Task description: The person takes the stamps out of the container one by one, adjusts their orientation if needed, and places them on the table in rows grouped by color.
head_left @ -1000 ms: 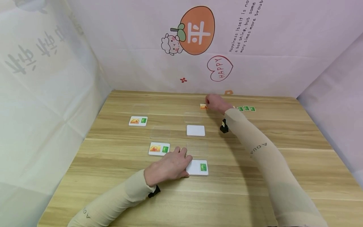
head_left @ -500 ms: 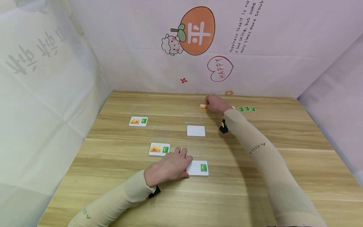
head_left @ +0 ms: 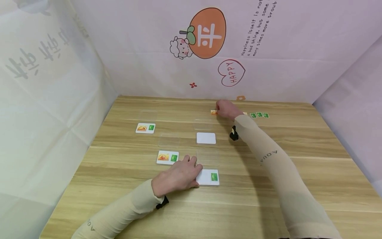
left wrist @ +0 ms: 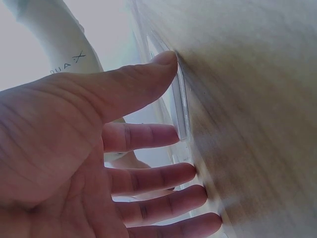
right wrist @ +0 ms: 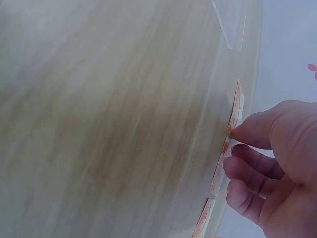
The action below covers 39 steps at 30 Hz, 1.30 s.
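My left hand (head_left: pixel 180 174) holds a white card (head_left: pixel 205 177) at its left end, thumb at the near edge and index finger at the far one. A green stamp-like picture (head_left: pixel 214 177) lies on the card's right part. In the left wrist view, thumb and index finger span the card's clear-edged end (left wrist: pixel 182 106); the other fingertips reach the table. At the back, my right hand (head_left: pixel 228 109) pinches at the edge of an orange stamp-like picture (head_left: pixel 214 112), mostly lying flat. The right wrist view shows the thumb tip on that picture's corner (right wrist: pixel 232 130), other fingers curled, more orange pictures (right wrist: pixel 218 171) below.
Two finished-looking white cards (head_left: pixel 145 128) (head_left: pixel 167 157) with orange and green pictures lie left. A blank white card (head_left: pixel 206 138) is mid-table. Clear plastic pieces (head_left: pixel 203 124) lie behind the cards. Several green pictures (head_left: pixel 259 115) are back right, before the printed wall sheet (head_left: pixel 149 66).
Both hands stay at the same places. The right forearm has shifted slightly to the left; the cards and pictures have not moved.
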{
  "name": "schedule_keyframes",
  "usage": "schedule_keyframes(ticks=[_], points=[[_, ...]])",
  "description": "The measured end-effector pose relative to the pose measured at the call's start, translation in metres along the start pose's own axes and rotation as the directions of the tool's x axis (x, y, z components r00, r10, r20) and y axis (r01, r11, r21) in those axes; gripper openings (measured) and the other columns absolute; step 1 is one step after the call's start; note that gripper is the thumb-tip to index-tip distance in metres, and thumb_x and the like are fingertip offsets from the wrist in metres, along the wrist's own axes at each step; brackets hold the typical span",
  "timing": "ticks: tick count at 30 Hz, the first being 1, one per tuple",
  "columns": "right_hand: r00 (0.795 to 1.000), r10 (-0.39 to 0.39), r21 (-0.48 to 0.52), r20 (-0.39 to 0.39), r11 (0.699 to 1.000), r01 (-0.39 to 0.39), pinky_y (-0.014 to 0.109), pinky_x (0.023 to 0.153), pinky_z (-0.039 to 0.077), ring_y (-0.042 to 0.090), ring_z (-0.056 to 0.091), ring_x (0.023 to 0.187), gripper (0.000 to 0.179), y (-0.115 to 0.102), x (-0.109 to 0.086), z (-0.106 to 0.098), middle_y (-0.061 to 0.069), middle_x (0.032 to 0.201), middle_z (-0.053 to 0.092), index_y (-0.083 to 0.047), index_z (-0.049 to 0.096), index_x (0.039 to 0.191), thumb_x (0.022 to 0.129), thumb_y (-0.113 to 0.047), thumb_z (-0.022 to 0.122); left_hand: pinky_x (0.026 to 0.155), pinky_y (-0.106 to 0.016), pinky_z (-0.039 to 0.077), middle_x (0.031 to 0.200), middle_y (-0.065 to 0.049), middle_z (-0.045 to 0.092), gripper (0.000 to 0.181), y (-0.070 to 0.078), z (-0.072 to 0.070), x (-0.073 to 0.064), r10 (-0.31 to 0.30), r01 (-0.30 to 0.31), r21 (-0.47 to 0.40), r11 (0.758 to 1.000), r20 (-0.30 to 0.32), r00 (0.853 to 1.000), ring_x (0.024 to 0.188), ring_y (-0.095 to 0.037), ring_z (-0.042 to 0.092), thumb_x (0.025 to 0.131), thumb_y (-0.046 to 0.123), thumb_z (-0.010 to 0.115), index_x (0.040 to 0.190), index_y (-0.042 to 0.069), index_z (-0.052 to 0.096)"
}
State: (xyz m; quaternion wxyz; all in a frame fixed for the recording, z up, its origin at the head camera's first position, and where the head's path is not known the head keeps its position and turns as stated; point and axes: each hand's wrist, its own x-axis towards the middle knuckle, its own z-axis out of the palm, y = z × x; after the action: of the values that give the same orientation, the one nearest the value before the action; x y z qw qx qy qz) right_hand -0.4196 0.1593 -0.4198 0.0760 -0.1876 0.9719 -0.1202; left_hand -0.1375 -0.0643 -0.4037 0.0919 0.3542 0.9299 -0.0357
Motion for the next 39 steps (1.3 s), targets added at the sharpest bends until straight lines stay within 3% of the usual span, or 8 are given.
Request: schedule_keyframes(ticks=[22, 30, 39], points=[[0.995, 0.087, 0.053, 0.048, 0.995, -0.090, 0.033, 0.067, 0.043, 0.024, 0.053, 0.078, 0.015, -0.001, -0.005, -0.007, 0.012, 0.091, 0.062, -0.002, 0.061, 0.096, 0.093, -0.010, 0.049, 0.058, -0.026, 0.046, 0.112, -0.007, 0.057, 0.050, 0.001, 0.000, 0.000, -0.006, 0.006, -0.011, 1.000, 0.005, 1.000, 0.092, -0.020, 0.051, 0.089, 0.051, 0.067, 0.122, 0.014, 0.058], [0.996, 0.077, 0.054, 0.040, 0.995, -0.079, 0.034, 0.068, 0.042, 0.024, 0.052, 0.081, 0.016, 0.006, -0.009, -0.014, 0.011, 0.092, 0.059, -0.003, 0.058, 0.096, 0.097, -0.016, 0.049, 0.058, -0.025, 0.046, 0.111, -0.006, 0.057, 0.050, 0.001, 0.000, 0.000, -0.001, 0.001, -0.010, 1.000, 0.007, 1.000, 0.091, -0.019, 0.051, 0.089, 0.051, 0.066, 0.122, 0.014, 0.058], [0.999, 0.031, 0.027, 0.012, 0.999, -0.031, 0.032, 0.061, 0.039, 0.021, 0.050, 0.072, 0.014, 0.004, -0.020, -0.024, 0.009, 0.087, 0.058, -0.005, 0.058, 0.093, 0.093, -0.016, 0.050, 0.058, -0.025, 0.046, 0.110, -0.006, 0.056, 0.049, 0.001, -0.001, 0.000, 0.005, -0.005, -0.005, 1.000, 0.006, 1.000, 0.089, -0.019, 0.050, 0.090, 0.051, 0.066, 0.121, 0.014, 0.058]])
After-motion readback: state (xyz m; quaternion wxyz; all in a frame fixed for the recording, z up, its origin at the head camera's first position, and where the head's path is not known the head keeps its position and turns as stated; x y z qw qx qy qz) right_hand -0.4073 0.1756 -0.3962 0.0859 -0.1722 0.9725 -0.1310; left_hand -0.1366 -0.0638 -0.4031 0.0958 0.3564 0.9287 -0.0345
